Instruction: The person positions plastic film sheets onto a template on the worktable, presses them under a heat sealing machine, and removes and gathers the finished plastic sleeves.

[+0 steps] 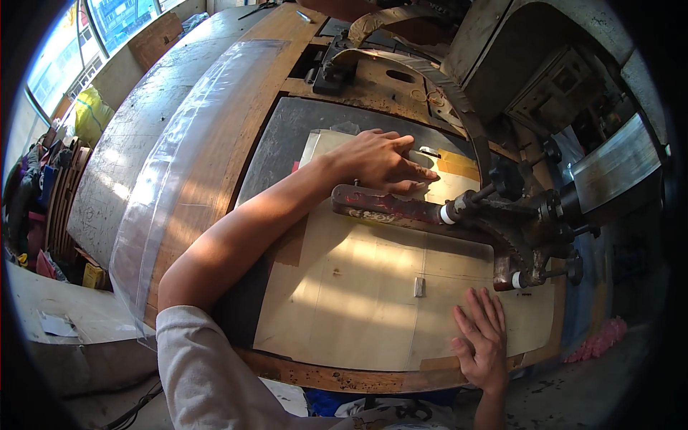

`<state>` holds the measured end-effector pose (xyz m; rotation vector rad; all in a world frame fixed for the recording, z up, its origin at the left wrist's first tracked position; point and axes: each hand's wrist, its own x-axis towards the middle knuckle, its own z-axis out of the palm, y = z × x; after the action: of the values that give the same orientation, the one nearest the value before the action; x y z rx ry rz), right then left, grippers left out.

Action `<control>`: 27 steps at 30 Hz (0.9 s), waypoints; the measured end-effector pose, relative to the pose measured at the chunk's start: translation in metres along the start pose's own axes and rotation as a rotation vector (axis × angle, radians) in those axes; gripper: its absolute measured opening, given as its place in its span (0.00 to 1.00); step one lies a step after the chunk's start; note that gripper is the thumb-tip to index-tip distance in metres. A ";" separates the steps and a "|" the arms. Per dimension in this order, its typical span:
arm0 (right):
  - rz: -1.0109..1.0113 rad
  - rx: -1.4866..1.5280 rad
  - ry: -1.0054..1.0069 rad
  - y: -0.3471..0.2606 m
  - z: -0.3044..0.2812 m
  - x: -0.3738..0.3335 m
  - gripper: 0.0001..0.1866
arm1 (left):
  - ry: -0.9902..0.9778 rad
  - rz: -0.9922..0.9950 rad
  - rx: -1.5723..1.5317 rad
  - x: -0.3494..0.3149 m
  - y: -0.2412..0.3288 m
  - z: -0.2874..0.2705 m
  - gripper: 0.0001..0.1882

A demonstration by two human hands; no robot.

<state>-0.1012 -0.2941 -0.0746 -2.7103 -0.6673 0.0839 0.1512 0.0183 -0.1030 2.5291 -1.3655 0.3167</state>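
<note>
- Currently at a positioning stage, judged from the layout: pale sheet (326, 147) laid flat on the bench (215, 129), pressed down, with no cut pieces or offcuts visible around it.
- Located at the far side of the large pale board (358, 287), partly on the dark mat (276, 143), just behind the rust-red press arm (390, 208).
- Done, as far as visible: sheet spread out and brought up against the arm; yellow patch (455, 163) lying just beyond it.
- Left, as a judgement: any working of the sheet under the press head (523, 251); no mark of it seen on the sheet, though part is hidden by the hand and arm.
- Left hand (376, 161): reached forward over the board, palm down on the sheet, nothing gripped.
- Left fingers (412, 172): extended and slightly spread, tips pressed flat on the sheet, touching or nearly touching the top edge of the arm; cannot tell which.
- Right hand (481, 337): laid flat on the near right part of the board, just below the press head, nothing held.
- Right fingers (484, 304): straight, close together, pointing away from the body, resting on the board surface.
- Small white block (419, 287): lying on the board between the two hands, apart from both.
- Clear plastic film (179, 165): draped along the left of the bench, untouched.
</note>
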 end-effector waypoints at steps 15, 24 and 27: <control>-0.039 0.041 0.007 0.010 -0.002 0.004 0.22 | -0.013 -0.073 0.059 0.002 -0.004 0.006 0.30; -0.038 0.085 0.085 0.008 0.000 0.004 0.22 | 0.040 -0.041 0.188 0.001 -0.006 0.009 0.28; -0.044 0.077 0.092 0.009 -0.002 0.005 0.22 | 0.009 -0.005 0.116 0.005 -0.008 0.006 0.26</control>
<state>-0.0923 -0.2996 -0.0754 -2.6065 -0.6822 -0.0252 0.1608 0.0169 -0.1081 2.6199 -1.3753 0.4176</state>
